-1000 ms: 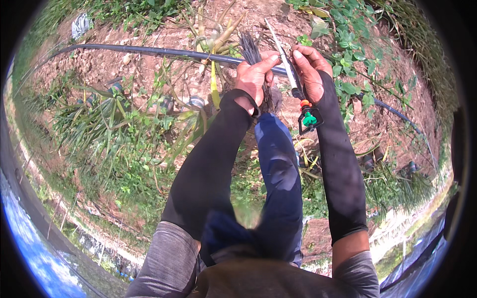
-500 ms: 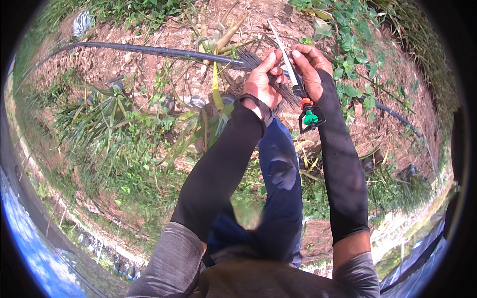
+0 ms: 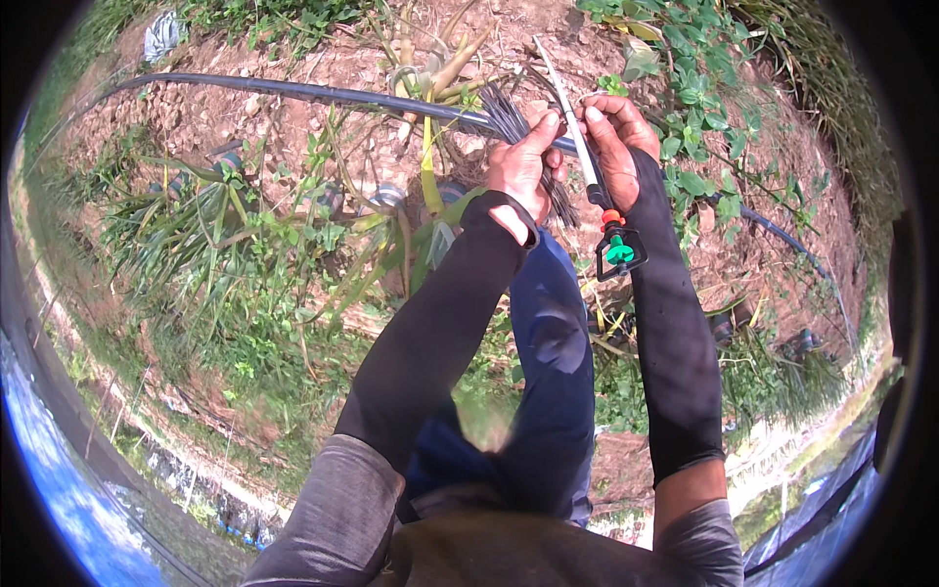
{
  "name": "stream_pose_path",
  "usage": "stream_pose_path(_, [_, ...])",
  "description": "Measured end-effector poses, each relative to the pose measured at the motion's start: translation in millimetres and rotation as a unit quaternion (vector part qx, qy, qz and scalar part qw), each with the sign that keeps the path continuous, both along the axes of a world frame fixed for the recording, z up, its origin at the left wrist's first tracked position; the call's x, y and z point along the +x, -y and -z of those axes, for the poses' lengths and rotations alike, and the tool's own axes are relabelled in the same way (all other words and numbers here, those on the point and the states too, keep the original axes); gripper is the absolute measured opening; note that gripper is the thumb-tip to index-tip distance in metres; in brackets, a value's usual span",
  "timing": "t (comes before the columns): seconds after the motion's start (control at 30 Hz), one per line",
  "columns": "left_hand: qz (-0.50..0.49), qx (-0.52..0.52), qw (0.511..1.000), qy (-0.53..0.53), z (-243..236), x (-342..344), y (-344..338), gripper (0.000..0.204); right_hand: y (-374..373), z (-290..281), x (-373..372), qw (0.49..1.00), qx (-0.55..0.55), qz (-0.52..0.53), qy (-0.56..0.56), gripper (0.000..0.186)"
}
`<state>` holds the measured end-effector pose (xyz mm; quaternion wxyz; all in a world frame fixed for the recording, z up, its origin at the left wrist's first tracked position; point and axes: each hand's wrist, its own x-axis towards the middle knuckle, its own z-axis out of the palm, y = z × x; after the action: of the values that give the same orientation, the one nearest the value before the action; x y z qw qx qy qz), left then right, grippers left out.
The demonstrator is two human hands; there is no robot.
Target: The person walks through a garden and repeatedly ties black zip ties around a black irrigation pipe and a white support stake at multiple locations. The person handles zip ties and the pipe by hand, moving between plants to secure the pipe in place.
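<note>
One wide stretch of reddish-brown, stony soil [image 3: 259, 117] spreads on both sides of a long, black, round plastic hose [image 3: 293, 90], which runs across it and passes behind the hands. Clumps of long, narrow green strap leaves [image 3: 196, 230] grow on the hose's near side, toward its left end. A broad-leaved green vine [image 3: 694, 98] spreads beyond it, to the right. Two smooth black fabric sleeves [image 3: 430, 333] cover the forearms, which reach toward the hose from its near side, with a dark blue cloth trouser leg [image 3: 553, 333] between them.

The left hand [image 3: 521, 174], just on the near side of the hose, is closed around a bundle of thin, dark, stiff strands [image 3: 506, 112]; the bundle's upper end lies over the line of the hose, its lower end on the near side. The right hand [image 3: 621, 137] covers part of the hose, thumb and fingertips drawn narrowly together; whether they grip anything, I cannot tell. A slim, straight white rod [image 3: 570, 112] slants between the hands across the hose. On the near side, at the rod's dark lower end, sit a black-framed plastic sprinkler head with a green centre [image 3: 619, 253] and a small orange collar [image 3: 611, 216].
</note>
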<state>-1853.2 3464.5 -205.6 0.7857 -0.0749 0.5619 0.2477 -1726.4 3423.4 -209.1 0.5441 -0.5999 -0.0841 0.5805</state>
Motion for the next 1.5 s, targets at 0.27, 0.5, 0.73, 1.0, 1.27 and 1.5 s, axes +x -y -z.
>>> stream_pose_path(0.27, [0.128, 0.226, 0.954, -0.150, -0.7, 9.3, -17.5, 0.013, -4.2, 3.6, -1.5, 0.999, -0.008, -0.014, 0.048, 0.013])
stream_pose_path(0.5, [0.228, 0.388, 0.878, -0.165, -0.5, 12.4, -44.3, 0.009, -17.3, 5.5, 0.4, 0.989, 0.051, -0.001, 0.141, 0.013])
stream_pose_path(0.73, [0.243, 0.365, 0.888, -0.139, -4.2, 11.4, -58.0, 0.009, -20.1, 5.2, 2.2, 0.985, 0.015, -0.040, 0.167, 0.012])
stream_pose_path(1.0, [0.309, 0.283, 0.908, -0.023, 1.6, 4.0, -76.4, 0.020, -19.6, 12.4, 11.1, 0.971, 0.150, -0.044, 0.180, 0.012])
stream_pose_path(1.27, [0.265, 0.170, 0.947, 0.062, 12.1, -0.6, -58.8, 0.032, -16.8, 9.3, 25.2, 0.991, 0.059, -0.104, 0.055, 0.037])
stream_pose_path(1.5, [0.138, 0.147, 0.977, 0.070, 10.4, 0.2, -47.1, 0.042, -35.6, -14.2, 38.1, 0.967, 0.042, -0.251, 0.007, 0.040])
